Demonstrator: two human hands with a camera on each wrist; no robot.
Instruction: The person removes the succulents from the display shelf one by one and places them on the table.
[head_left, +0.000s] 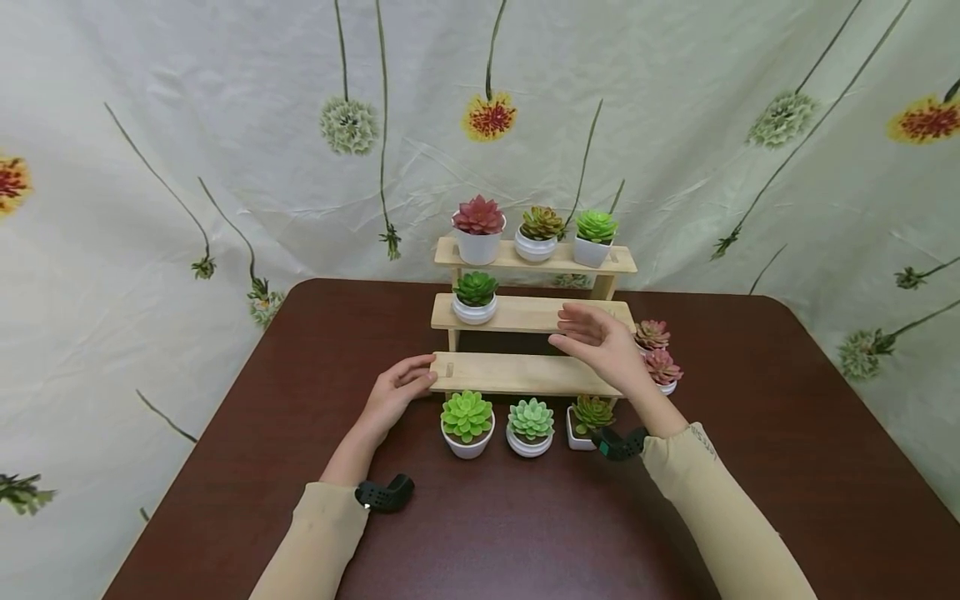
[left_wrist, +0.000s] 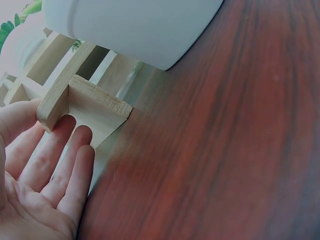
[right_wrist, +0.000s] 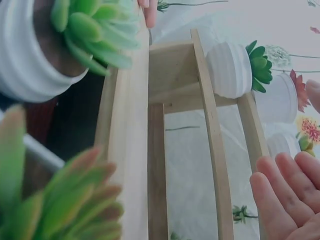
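Observation:
A three-step wooden plant stand [head_left: 517, 375] stands on the table. My left hand [head_left: 395, 393] pinches the left end of its lowest step, thumb above and fingers beneath, as the left wrist view shows. Over the right side of the middle and lowest steps hovers my right hand [head_left: 603, 348], its fingers loosely extended and nothing in it. A green succulent in a white pot [head_left: 475, 298] sits at the middle step's left. On the top step are a red succulent [head_left: 478, 229], a brownish succulent [head_left: 538, 233] and a bright green one [head_left: 595, 237].
In front of the stand are a lime-green succulent [head_left: 467, 423], a pale green succulent [head_left: 531, 427] and a reddish-green succulent [head_left: 589, 421], partly behind the right wrist's band. Two pink succulents [head_left: 662, 368] stand at its right. A flowered cloth [head_left: 247, 108] hangs behind the dark table [head_left: 480, 533].

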